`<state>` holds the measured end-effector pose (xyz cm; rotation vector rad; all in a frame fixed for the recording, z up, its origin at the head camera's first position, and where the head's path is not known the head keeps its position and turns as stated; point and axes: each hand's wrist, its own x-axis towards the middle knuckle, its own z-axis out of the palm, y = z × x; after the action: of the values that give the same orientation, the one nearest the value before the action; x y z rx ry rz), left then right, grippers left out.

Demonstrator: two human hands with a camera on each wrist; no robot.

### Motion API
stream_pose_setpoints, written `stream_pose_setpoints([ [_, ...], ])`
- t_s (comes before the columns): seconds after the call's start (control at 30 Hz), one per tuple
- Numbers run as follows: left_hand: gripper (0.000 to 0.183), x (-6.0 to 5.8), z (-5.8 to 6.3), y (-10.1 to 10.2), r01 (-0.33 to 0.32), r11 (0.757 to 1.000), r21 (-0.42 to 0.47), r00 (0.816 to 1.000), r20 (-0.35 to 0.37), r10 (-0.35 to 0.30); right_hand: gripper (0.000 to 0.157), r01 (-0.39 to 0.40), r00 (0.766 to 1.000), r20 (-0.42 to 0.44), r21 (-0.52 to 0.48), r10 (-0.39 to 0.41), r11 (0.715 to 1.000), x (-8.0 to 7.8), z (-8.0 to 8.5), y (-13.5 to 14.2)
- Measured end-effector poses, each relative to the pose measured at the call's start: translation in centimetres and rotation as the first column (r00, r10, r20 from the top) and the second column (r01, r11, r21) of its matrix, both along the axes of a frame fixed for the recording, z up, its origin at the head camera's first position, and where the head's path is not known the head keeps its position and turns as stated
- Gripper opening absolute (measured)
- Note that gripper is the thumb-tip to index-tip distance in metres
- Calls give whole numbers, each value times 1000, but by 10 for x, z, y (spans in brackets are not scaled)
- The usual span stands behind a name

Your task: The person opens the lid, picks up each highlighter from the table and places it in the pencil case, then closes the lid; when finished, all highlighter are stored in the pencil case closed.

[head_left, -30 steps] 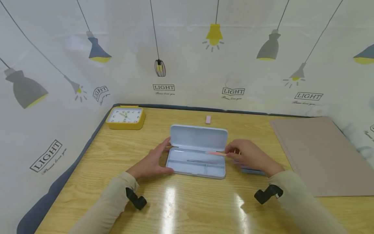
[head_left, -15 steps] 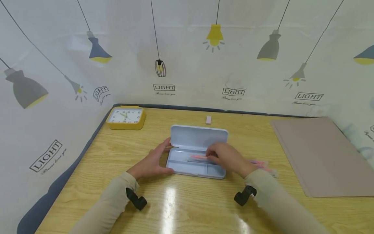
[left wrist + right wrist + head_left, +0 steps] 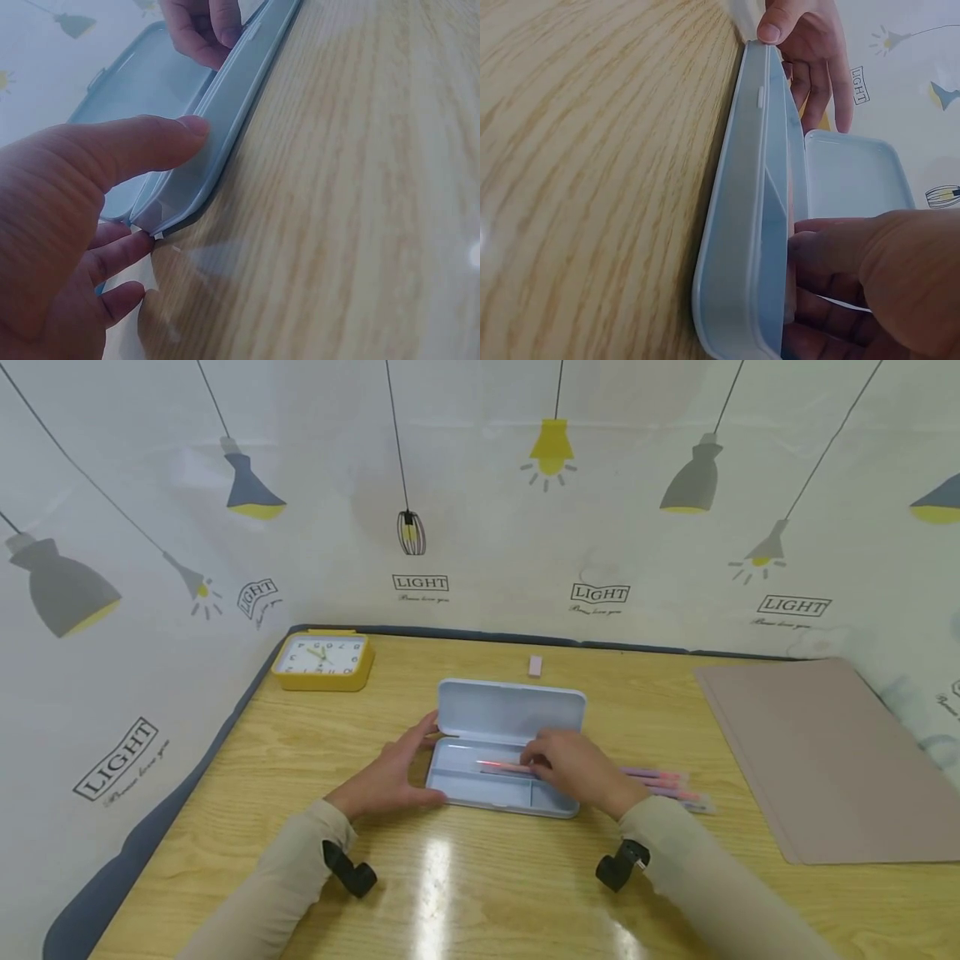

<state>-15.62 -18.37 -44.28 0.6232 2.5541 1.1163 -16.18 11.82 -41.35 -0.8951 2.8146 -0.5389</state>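
A light blue pencil case lies on the table with its lid raised at the back. My left hand holds its left end, the thumb at the front edge and the other fingers round the end near the hinge. Inside the long rear compartment, my right hand pinches a pen with a pink-orange tip pointing left. That hand covers the pen's other end in the head view. Several pink and purple pens lie on the table right of the case, partly behind my right wrist.
A yellow alarm clock stands at the back left. Behind the case is a small pink eraser. A large brownish-pink folder or mat covers the right side. A printed curtain borders the table's back.
My right hand has moved left with the pen, from the case's right edge into the rear compartment, lowering it there. The left hand has stayed in place.
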Motion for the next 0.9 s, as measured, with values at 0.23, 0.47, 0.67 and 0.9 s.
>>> stream_pose_setpoints([
  [0.23,116,0,1,0,-5,1000,-2,1000,6,5,11,10,1000,2,11,-10,1000,2,2,0],
  [0.47,115,1,1,0,1,1000,0,1000,9,-1,20,52,997,59,-52,-49,997,1,1,3],
  [0.67,115,1,0,0,1,1000,-6,1000,9,-1,25,46,996,83,-149,-34,988,3,1,16],
  [0.9,115,-1,-1,-2,12,1000,-15,1000,-3,-12,22,75,993,106,-231,-51,970,9,17,49],
])
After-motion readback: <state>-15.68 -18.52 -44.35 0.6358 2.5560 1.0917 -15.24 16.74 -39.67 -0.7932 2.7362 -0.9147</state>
